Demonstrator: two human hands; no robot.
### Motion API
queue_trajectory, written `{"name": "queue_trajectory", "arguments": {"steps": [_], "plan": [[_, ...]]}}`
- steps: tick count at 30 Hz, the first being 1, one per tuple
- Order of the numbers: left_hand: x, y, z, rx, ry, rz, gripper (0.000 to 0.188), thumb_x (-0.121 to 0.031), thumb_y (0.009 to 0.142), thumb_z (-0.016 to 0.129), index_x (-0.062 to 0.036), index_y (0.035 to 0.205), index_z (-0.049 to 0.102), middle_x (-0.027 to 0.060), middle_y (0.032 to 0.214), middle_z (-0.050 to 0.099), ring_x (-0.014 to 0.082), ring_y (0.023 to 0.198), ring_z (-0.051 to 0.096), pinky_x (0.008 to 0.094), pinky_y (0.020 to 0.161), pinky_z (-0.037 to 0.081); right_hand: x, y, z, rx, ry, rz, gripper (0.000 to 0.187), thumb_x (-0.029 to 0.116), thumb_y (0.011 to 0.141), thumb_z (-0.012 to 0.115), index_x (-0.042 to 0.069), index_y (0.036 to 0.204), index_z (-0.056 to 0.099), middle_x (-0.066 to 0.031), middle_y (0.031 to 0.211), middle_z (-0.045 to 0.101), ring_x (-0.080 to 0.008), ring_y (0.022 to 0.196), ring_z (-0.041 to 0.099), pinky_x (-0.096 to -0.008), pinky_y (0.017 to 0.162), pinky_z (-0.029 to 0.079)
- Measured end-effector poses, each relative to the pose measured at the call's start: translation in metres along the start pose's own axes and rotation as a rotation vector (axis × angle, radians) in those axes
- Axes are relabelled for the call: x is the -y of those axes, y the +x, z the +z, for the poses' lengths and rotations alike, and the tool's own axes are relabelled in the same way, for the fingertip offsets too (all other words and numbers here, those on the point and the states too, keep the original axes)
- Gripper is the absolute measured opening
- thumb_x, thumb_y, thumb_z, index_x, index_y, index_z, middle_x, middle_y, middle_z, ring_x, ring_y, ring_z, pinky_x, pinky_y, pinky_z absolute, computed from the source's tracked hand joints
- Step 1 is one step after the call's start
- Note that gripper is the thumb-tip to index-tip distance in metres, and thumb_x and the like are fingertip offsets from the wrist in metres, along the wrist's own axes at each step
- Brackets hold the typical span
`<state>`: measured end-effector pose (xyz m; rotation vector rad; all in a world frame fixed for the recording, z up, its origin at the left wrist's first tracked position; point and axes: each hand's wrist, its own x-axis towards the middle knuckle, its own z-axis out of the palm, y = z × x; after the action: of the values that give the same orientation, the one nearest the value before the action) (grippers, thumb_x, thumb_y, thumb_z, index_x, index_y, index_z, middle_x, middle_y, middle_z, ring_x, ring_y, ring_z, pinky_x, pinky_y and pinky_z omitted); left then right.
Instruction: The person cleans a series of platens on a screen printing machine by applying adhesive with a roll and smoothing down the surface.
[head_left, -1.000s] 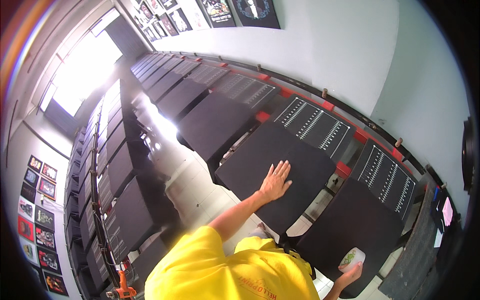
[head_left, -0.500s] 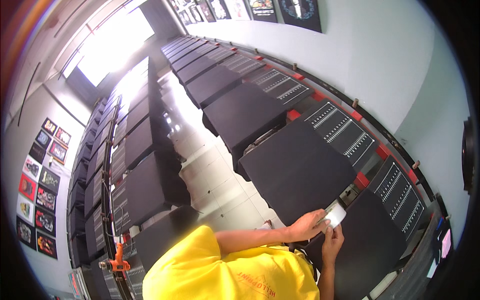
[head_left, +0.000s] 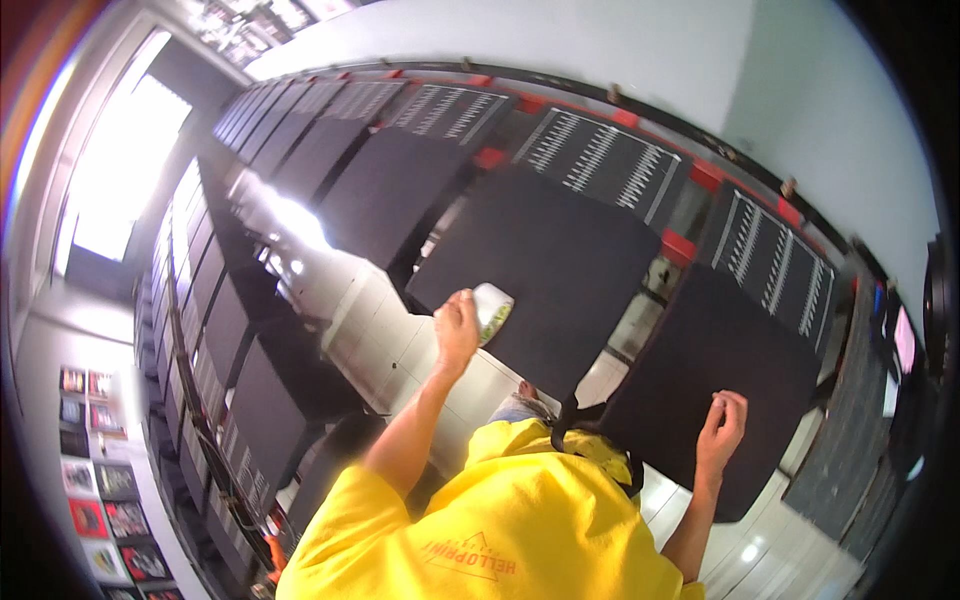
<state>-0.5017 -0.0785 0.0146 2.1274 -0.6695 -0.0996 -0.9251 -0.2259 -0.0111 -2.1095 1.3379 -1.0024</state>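
Note:
My left hand [head_left: 458, 332] grips a white roll of tape [head_left: 489, 306] with green printing on its lower side. It holds the roll over the left edge of a black cloth [head_left: 560, 265] spread flat on a printing board. Farther right, my right hand [head_left: 722, 432] is over the neighbouring black cloth [head_left: 680, 400]. Its fingers are curled together, and anything pinched between them is too small to make out. The two hands are well apart.
Black-covered boards [head_left: 385, 190] run away in a row, with white-marked panels [head_left: 600, 165] and red brackets along a dark rail. A tiled aisle [head_left: 350, 315] separates them from another row at left. A dark side table [head_left: 845, 480] stands at right.
My hands were together at the roll; now they have separated. The left has carried the roll leftward, while the right is at the nearer cloth. The view has turned.

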Motion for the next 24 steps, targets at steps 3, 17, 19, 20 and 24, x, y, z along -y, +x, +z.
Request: {"name": "queue_trajectory", "arguments": {"steps": [3, 17, 19, 20, 24], "plan": [[0.004, 0.012, 0.013, -0.054, 0.1, 0.13, 0.045, -0.029, 0.1, 0.044, 0.0068, 0.076, 0.057, 0.0232, 0.062, 0.054, 0.0321, 0.06, 0.058, 0.0452, 0.063, 0.043, -0.023, -0.02, -0.025, -0.089, -0.09, 0.102, 0.016, 0.011, 0.098, 0.054, -0.002, 0.096, 0.063, -0.0129, 0.103, 0.061, -0.0291, 0.095, 0.062, -0.0395, 0.082, 0.05], [0.013, 0.047, 0.037, 0.0, 0.101, 0.041, 0.042, -0.027, 0.101, 0.041, 0.0039, 0.09, 0.067, 0.0269, 0.092, 0.066, 0.0455, 0.089, 0.063, 0.0502, 0.081, 0.049, -0.04, -0.073, -0.021, -0.102, -0.325, -0.001, 0.018, 0.005, 0.098, 0.053, -0.005, 0.111, 0.062, -0.0226, 0.127, 0.057, -0.0385, 0.121, 0.056, -0.0474, 0.101, 0.046], [0.0, 0.055, 0.046, 0.007, 0.066, 0.051, 0.043, -0.029, 0.101, 0.041, 0.0037, 0.091, 0.068, 0.0278, 0.091, 0.066, 0.0461, 0.091, 0.063, 0.0505, 0.082, 0.049, -0.057, -0.084, -0.02, -0.125, -0.36, -0.034, 0.017, 0.008, 0.099, 0.052, -0.005, 0.107, 0.06, -0.0231, 0.123, 0.057, -0.04, 0.119, 0.056, -0.0496, 0.099, 0.046], [-0.006, 0.057, 0.049, 0.013, 0.057, 0.0, 0.044, -0.03, 0.1, 0.042, 0.0033, 0.091, 0.068, 0.0281, 0.091, 0.066, 0.046, 0.091, 0.063, 0.0506, 0.082, 0.049, -0.007, -0.058, -0.023, -0.249, -0.352, -0.062, 0.028, 0.027, 0.098, 0.059, 0.001, 0.092, 0.068, -0.0185, 0.104, 0.065, -0.0364, 0.107, 0.063, -0.0493, 0.093, 0.051], [-0.01, 0.078, 0.075, 0.032, 0.028, -0.03, 0.046, -0.034, 0.1, 0.041, 0.0017, 0.095, 0.069, 0.0281, 0.092, 0.066, 0.0457, 0.091, 0.063, 0.0508, 0.083, 0.049, -0.006, -0.053, -0.024, -0.207, -0.39, -0.086, 0.028, 0.025, 0.099, 0.055, 0.0, 0.09, 0.066, -0.0196, 0.1, 0.065, -0.0376, 0.101, 0.062, -0.0501, 0.091, 0.05]]}}
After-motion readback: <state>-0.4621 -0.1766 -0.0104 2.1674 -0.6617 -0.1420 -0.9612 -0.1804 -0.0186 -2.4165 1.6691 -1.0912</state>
